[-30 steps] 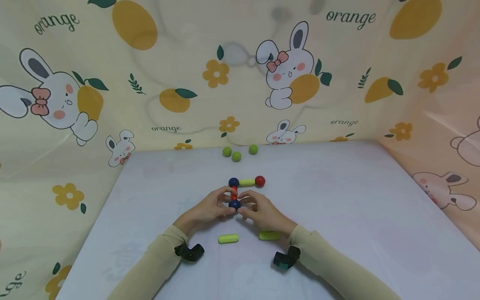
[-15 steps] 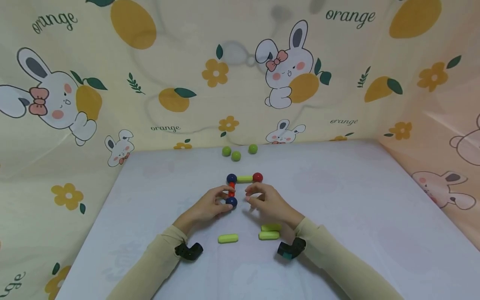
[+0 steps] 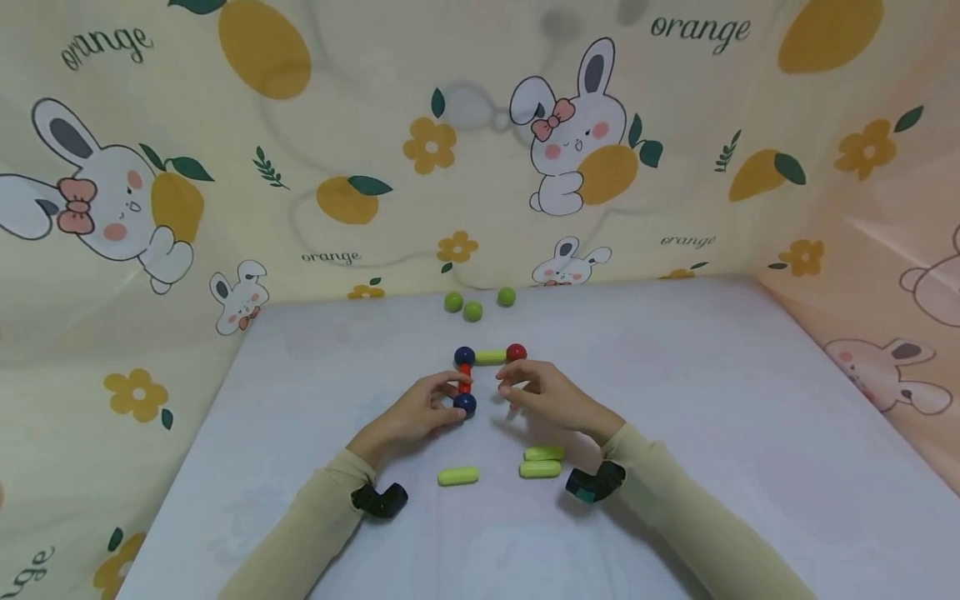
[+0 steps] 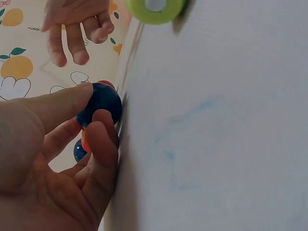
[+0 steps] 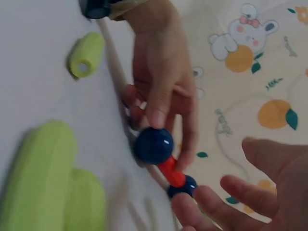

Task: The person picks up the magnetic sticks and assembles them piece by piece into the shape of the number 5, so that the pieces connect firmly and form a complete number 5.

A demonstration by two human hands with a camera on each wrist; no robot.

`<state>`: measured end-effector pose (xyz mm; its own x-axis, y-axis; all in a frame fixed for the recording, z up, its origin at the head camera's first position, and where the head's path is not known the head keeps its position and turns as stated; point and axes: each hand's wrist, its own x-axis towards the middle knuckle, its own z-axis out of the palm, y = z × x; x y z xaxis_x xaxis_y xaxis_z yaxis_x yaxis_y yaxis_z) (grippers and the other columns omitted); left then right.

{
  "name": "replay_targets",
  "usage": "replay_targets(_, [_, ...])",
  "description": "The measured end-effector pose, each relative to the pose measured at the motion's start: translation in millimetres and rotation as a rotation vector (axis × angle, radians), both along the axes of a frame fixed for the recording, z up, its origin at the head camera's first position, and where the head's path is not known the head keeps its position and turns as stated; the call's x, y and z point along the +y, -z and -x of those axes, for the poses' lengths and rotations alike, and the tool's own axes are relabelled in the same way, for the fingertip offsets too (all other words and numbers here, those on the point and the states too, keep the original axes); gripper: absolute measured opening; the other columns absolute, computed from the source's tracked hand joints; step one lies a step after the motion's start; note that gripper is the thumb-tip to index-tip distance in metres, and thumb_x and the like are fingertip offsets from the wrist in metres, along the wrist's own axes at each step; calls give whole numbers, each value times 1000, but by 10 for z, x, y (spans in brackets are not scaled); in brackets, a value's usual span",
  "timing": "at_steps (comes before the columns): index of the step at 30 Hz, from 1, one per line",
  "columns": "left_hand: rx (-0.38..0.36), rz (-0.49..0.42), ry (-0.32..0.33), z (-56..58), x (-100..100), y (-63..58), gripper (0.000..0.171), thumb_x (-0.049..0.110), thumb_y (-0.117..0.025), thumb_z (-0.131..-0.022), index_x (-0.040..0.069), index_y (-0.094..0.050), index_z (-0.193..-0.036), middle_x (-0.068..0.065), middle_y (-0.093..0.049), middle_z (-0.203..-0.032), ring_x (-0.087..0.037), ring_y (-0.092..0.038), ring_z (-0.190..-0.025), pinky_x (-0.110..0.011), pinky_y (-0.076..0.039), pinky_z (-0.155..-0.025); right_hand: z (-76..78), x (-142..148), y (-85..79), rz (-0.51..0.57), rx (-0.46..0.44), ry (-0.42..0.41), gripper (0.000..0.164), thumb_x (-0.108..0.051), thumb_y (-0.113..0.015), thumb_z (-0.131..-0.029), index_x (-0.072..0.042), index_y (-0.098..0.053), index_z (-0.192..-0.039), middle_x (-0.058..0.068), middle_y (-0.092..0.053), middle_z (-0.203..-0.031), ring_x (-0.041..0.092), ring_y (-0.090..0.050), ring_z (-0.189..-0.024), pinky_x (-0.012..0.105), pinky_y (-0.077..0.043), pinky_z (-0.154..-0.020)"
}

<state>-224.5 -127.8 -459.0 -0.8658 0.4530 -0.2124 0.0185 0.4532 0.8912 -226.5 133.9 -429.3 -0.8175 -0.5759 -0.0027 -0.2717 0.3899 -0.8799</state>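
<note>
A joined chain of magnetic-looking balls and rods lies mid-table. Its near dark blue ball [image 3: 465, 405] connects through a red rod [image 3: 465, 379] to a far dark blue ball [image 3: 464, 357]. From there a yellow-green rod [image 3: 491, 357] runs right to a red ball [image 3: 516, 352]. My left hand [image 3: 412, 410] pinches the near blue ball [image 4: 103, 103] between thumb and fingers, another finger along the red rod [image 5: 171, 171]. To the right, my right hand [image 3: 555, 393] hovers with loosely bent fingers and nothing in them, its fingertips just below the red ball.
Three loose green balls [image 3: 472, 311] sit at the back of the table. Nearer lie a single yellow-green rod [image 3: 457, 476] and two more side by side, one in front [image 3: 540, 469] and one behind [image 3: 544, 453], below my right hand. A patterned cloth [image 3: 300, 150] hangs behind.
My right hand has come off the near blue ball and moved right and slightly away from me. My left hand keeps its grip; the red-ball end of the chain has shifted slightly left and farther back.
</note>
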Motion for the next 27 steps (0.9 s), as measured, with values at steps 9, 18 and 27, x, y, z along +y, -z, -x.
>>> replay_targets(9, [-8,-30,45,24,-29,14,48,12,-66,-97,15,-51,-143,-18,-58,-128,-15,-50,-57,-26,-47,-56,-9,213,-7,-30,-17,-60,38,-20,-61,-102,3,-57,-132,23,-66,-124,31,-71,-101,34,-53,-93])
replay_targets(18, [-24,-34,53,26,-18,-5,48,11,-65,-98,14,-50,-144,-19,-55,-129,-15,-50,-58,-25,-47,-56,-203,525,16,-154,-46,-130,41,-18,-68,-97,-3,-59,-134,16,-68,-123,21,-68,-95,27,-53,-90])
replay_targets(27, [-16,-22,43,15,-27,-32,48,10,-64,-98,13,-50,-144,-20,-55,-132,-15,-52,-61,-25,-49,-57,-335,665,42,-251,-35,-169,43,-17,-76,-90,-8,-63,-130,8,-69,-114,12,-58,-84,21,-50,-76])
